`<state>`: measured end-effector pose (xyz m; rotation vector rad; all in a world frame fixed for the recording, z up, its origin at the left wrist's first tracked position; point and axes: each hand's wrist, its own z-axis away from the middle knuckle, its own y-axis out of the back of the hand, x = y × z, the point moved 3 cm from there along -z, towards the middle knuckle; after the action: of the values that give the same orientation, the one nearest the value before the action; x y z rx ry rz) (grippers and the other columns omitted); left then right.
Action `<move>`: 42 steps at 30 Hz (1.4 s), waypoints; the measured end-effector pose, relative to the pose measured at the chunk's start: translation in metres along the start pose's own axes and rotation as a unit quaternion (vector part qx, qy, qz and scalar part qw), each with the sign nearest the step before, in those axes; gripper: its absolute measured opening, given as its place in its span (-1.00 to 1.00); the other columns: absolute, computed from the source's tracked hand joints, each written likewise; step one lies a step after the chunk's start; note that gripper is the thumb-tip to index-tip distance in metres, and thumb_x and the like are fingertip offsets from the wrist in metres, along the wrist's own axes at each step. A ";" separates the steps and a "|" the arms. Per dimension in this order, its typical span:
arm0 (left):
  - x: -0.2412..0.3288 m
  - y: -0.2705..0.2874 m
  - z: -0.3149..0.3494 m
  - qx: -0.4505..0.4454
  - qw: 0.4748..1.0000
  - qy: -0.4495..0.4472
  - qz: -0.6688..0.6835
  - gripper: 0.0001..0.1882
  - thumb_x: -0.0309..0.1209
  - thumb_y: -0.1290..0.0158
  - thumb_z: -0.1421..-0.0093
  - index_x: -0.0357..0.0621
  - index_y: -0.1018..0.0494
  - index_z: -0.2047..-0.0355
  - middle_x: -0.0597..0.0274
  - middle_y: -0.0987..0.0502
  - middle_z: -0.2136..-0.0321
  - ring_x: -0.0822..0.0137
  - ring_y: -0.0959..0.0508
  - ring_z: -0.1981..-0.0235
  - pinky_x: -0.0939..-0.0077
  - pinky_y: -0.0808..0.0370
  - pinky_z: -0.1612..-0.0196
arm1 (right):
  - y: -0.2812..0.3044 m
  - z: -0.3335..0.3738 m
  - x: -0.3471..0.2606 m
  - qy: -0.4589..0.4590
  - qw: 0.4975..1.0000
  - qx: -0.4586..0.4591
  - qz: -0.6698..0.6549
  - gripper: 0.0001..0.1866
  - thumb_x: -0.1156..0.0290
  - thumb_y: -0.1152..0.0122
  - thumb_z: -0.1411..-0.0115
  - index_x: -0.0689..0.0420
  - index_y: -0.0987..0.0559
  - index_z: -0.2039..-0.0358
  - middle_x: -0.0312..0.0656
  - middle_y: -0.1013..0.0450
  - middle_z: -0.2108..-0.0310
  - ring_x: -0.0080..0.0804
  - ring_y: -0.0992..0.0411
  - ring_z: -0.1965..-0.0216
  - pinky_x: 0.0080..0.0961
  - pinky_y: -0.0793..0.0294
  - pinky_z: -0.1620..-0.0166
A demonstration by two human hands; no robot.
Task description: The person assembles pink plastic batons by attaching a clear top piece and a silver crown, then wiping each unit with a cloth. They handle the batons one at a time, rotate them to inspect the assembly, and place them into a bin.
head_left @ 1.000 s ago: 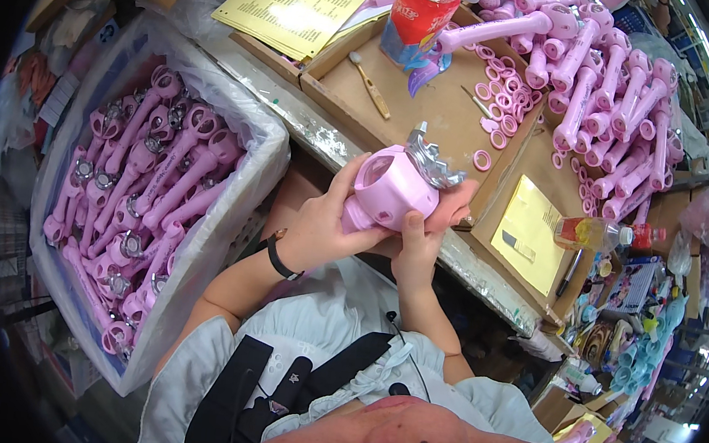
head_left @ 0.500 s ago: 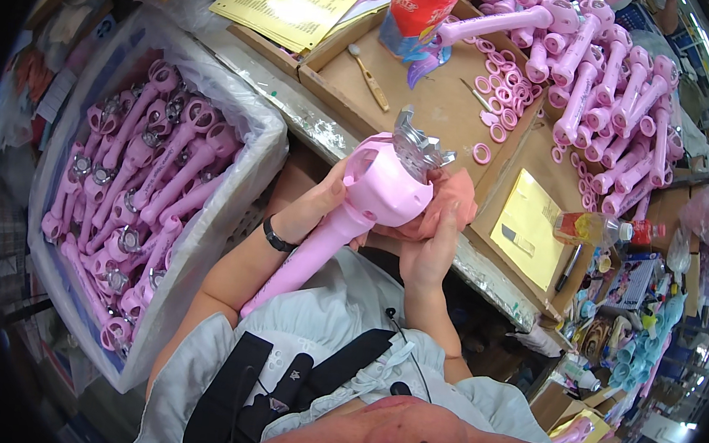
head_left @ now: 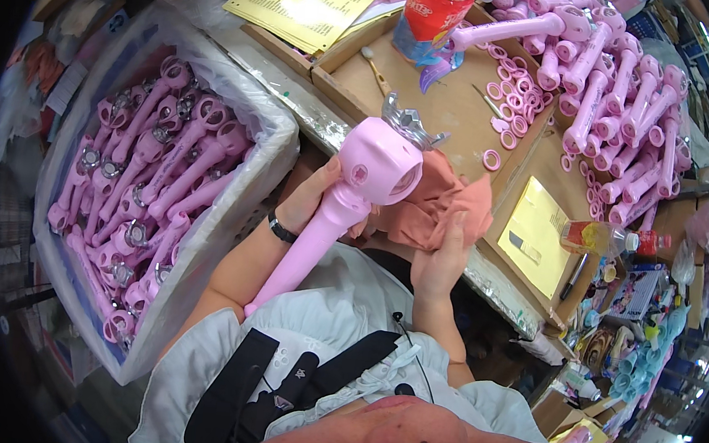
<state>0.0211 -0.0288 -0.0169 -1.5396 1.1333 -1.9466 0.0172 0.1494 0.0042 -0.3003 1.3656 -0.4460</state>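
A large pink toy wand (head_left: 365, 165) with a silver crown (head_left: 411, 125) on its head is tilted in front of me, its handle end near my lap. My left hand (head_left: 310, 196) is closed round the wand just below its head. In my right hand (head_left: 442, 261) a crumpled orange-pink cloth (head_left: 443, 202) is gripped, close beside the wand's head. The fingers under the cloth are partly hidden.
On my left stands a plastic-lined bin (head_left: 273, 143) full of crowned pink wands. The bench holds a cardboard tray (head_left: 455, 129) with pink rings (head_left: 517, 101), a toothbrush (head_left: 376, 71) and a red pouch (head_left: 434, 13). Wands (head_left: 591, 69) are piled far right, beyond a yellow sheet (head_left: 534, 237).
The wand has turned about its length, so a different side of its head faces up. My right hand and the cloth have drawn slightly right, away from the head.
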 end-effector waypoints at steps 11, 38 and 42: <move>-0.002 0.006 -0.003 -0.012 0.998 -0.007 0.058 -0.31 0.14 0.22 -0.23 -0.30 -0.23 -0.02 -0.04 -0.49 0.39 0.18 -0.56 0.54 0.36 -0.55 0.50 | -0.002 -0.004 -0.007 0.055 0.998 -0.037 -0.018 -0.58 0.30 0.21 -0.35 0.20 -0.17 -0.15 -0.17 -0.18 -0.12 -0.38 -0.19 -0.14 -0.35 -0.19 -0.18; -0.016 -0.001 -0.014 0.080 0.989 0.088 -0.082 -0.29 -0.07 0.01 -0.22 0.02 0.12 -0.23 0.15 -0.46 0.32 0.43 -0.53 0.60 0.62 -0.52 0.63 | -0.023 -0.042 0.002 0.305 0.869 -0.130 0.368 -0.80 0.41 -0.36 0.11 0.05 -0.63 0.39 -0.10 -0.34 -0.02 -0.06 -0.15 -0.15 -0.15 -0.04 -0.21; -0.016 -0.002 -0.012 0.076 0.989 0.078 -0.098 -0.29 -0.03 0.08 -0.24 0.02 0.15 -0.24 0.08 -0.48 0.35 0.39 -0.54 0.59 0.59 -0.53 0.61 | -0.014 -0.061 -0.012 0.198 0.966 -0.059 0.155 -0.77 0.57 -0.20 -0.07 0.27 -0.49 0.22 -0.21 -0.44 0.13 -0.45 -0.36 0.13 -0.55 -0.33 0.06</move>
<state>0.0152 -0.0121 -0.0254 -1.4870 0.8973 -2.2609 -0.0458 0.1456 0.0104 -0.0907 1.8003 -0.1662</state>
